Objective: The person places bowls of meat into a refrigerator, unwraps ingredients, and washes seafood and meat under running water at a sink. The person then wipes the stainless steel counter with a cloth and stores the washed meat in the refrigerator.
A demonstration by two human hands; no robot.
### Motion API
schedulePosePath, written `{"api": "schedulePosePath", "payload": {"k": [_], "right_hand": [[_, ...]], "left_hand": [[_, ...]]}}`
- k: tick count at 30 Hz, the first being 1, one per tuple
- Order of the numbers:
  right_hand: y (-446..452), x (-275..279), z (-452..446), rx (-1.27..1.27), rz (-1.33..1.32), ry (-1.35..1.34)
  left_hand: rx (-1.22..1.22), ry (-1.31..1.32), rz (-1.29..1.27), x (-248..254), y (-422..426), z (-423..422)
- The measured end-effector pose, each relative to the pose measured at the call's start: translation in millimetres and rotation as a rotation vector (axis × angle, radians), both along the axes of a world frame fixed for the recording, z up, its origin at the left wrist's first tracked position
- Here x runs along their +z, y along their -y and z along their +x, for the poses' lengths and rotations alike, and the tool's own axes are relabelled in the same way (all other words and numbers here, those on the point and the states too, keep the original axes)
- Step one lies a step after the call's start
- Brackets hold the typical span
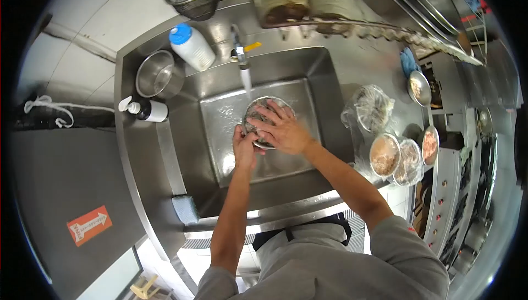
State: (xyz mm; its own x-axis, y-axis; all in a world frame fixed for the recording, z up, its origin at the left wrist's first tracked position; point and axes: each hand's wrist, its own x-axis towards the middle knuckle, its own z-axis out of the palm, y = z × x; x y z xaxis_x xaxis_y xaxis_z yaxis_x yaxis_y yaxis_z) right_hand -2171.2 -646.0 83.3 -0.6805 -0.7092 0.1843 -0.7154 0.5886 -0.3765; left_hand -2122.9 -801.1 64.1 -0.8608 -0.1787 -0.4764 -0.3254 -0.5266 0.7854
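Over the sink (220, 168) I have a round metal bowl (254, 112), just below the running tap (240, 52). My left hand (245, 149) is closed on the near-left edge of the bowl, its thumb on the rim. My right hand (285, 129) lies across the bowl with the fingers spread. Whatever is under that palm is hidden. Water (246, 79) falls from the spout close to the bowl's far edge, and the sink floor looks wet.
Left of the sink stand a metal pot (155, 74), a blue-capped white bottle (193, 50) and a pump bottle (151, 110). A sponge (186, 209) lies at the front-left edge. Food bowls (384, 156) and a plastic-wrapped bowl (374, 110) stand on the right counter.
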Motion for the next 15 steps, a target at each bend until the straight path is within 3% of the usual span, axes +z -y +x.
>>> {"api": "schedulePosePath", "payload": {"k": [1, 3, 4, 6, 8, 11, 15], "right_hand": [[-5, -1, 6, -0.02, 0.007, -0.001], [-9, -3, 13, -0.214, -0.333, 0.082], [-9, -7, 18, -0.23, -0.333, 0.076], [-4, -13, 25, -0.395, -0.631, 0.089], [-1, -7, 32, -0.429, -0.76, 0.145], [-1, 13, 38, -0.44, -1.004, 0.218], [-6, 46, 44, -0.385, -1.241, 0.217]], "left_hand": [[-0.02, -0.001, 0.007, 7, -6, 2], [-0.097, -0.02, -0.274, 29, -21, 0], [-0.114, -0.025, -0.273, 42, -31, 1], [-0.137, -0.042, -0.572, 71, -49, 1], [-0.137, -0.063, -0.623, 95, -63, 4], [-0.205, -0.226, -1.135, 122, -73, 10], [-0.244, -0.199, -1.359, 176, -100, 19]]}}
